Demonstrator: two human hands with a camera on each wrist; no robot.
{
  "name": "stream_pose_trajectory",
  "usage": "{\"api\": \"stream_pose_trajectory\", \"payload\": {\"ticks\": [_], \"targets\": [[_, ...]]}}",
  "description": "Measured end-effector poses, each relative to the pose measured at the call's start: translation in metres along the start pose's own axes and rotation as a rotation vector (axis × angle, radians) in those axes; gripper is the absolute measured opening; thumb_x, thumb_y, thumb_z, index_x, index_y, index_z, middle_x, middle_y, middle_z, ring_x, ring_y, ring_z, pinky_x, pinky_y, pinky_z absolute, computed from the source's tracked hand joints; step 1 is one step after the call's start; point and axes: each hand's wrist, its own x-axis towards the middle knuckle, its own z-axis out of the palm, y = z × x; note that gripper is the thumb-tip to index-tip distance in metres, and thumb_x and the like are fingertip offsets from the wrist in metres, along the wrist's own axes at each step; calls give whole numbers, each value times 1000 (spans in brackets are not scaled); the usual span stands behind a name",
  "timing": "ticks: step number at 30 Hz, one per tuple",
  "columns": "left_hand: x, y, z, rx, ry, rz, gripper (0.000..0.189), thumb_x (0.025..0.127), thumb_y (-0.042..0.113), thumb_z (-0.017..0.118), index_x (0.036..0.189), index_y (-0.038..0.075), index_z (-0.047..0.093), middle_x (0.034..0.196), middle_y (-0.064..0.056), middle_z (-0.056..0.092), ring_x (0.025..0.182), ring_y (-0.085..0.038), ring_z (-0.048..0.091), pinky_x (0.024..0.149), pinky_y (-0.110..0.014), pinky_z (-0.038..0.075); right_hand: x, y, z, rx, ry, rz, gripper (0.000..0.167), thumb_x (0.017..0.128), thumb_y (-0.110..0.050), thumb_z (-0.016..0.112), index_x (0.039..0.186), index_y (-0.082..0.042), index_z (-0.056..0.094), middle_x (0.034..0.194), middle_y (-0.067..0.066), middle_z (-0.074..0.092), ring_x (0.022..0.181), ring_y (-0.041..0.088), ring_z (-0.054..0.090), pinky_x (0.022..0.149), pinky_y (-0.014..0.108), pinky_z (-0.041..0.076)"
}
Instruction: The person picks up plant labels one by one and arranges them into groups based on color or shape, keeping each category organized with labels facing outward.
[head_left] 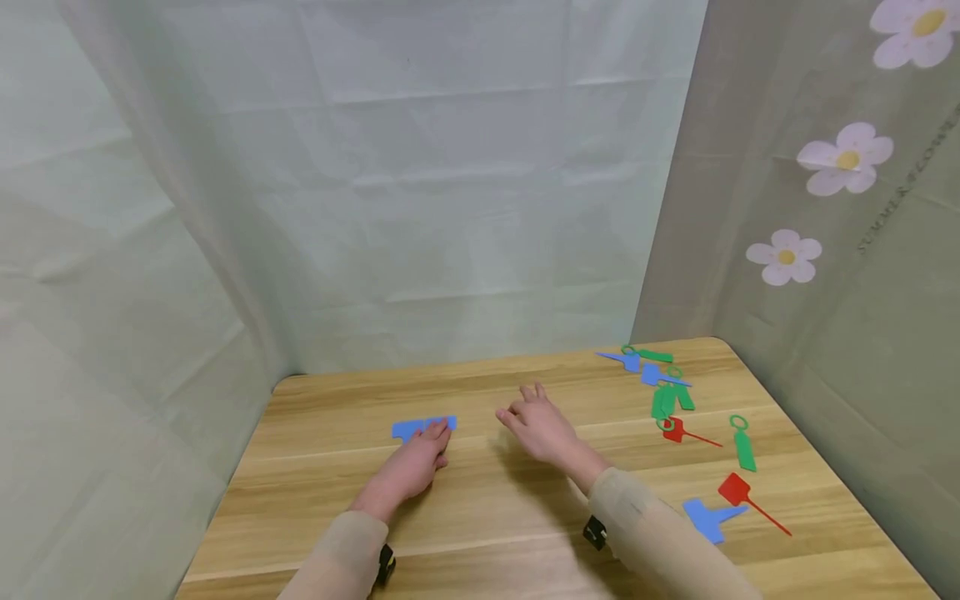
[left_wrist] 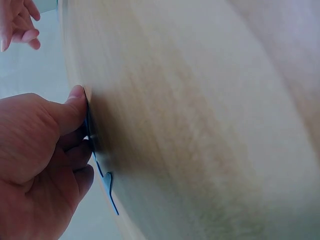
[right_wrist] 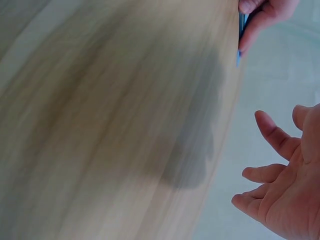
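My left hand [head_left: 408, 468] is low over the wood table, with its thumb and fingers on a blue T-shaped plant tag [head_left: 452, 422]. Much of that tag is hidden under the fingers. A second blue T-shaped tag [head_left: 405, 430] lies right beside it, to the left. In the left wrist view, the thumb and fingertips pinch the thin blue tag [left_wrist: 89, 122] close to the tabletop. My right hand [head_left: 542, 429] hovers over the middle of the table, holding nothing. Its fingers are spread and loosely bent in the right wrist view.
On the right of the table [head_left: 480, 533] are several green ring-ended tags [head_left: 744, 450], more blue T-shaped tags [head_left: 705, 521] and two red square-headed tags [head_left: 735, 489]. Some overlap toward the back right. Pale cloth walls [head_left: 465, 208] stand behind and at both sides.
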Motion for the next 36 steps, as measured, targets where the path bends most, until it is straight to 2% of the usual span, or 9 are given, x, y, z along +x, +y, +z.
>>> {"api": "stream_pose_trajectory", "payload": {"ticks": [3,7,11,15,21,26,29,32,36], "targets": [[-1,-1,1,-19,2,4,52,107,6,63,153,-14,48,165,-28,40,155,-45,35,127,-59,27,-4,7,-3,4,2,8,44,115,-38,50,118,-4,78,144,30,62,153,58,29,126,65,25],[-2,-2,0,-24,0,18,53,108,8,62,154,-14,45,166,-28,38,156,-44,33,127,-59,26,-12,21,-10,-2,4,31,42,114,-38,52,115,-5,79,150,35,54,152,62,27,125,67,26],[-1,-3,-1,-17,-6,46,56,109,10,61,156,-14,43,167,-30,36,156,-47,31,126,-62,26,-25,44,-21,-13,7,72,37,114,-35,54,112,-7,78,155,37,47,152,63,24,124,69,25],[-2,-4,-1,-6,-19,62,56,110,10,60,156,-15,41,167,-31,34,156,-48,30,126,-63,26,-44,69,-35,-24,19,83,32,113,-31,57,107,-8,78,154,38,48,150,65,25,121,73,26],[-4,-5,0,-9,-26,55,57,109,11,60,157,-15,41,167,-30,35,156,-47,30,126,-62,27,-80,101,-57,-14,25,28,22,111,-24,62,102,-10,77,150,42,49,147,69,25,117,79,26],[-6,-4,-2,-19,-22,58,57,110,12,60,156,-15,41,167,-30,35,156,-46,30,126,-62,28,-115,123,-83,-14,-40,-37,3,104,-17,73,103,-17,76,150,42,49,146,72,24,115,82,25],[-7,-3,-2,-25,-17,67,57,110,11,61,156,-15,41,167,-31,35,156,-47,31,125,-62,28,-133,136,-97,-32,-79,-54,14,96,-11,81,104,-21,74,150,42,49,145,73,24,113,81,29],[-6,-3,-2,-19,-19,66,57,110,12,60,156,-15,41,167,-30,35,156,-47,31,125,-62,29,-147,145,-107,-64,-94,-49,22,88,-17,88,105,-23,75,152,42,46,145,71,26,111,79,35],[-5,-4,-1,-15,-24,60,57,110,13,60,157,-14,41,167,-29,34,156,-46,31,125,-62,28,-162,153,-121,-97,-116,-97,39,75,-30,96,108,-23,76,152,40,48,143,71,28,104,81,40]]}}
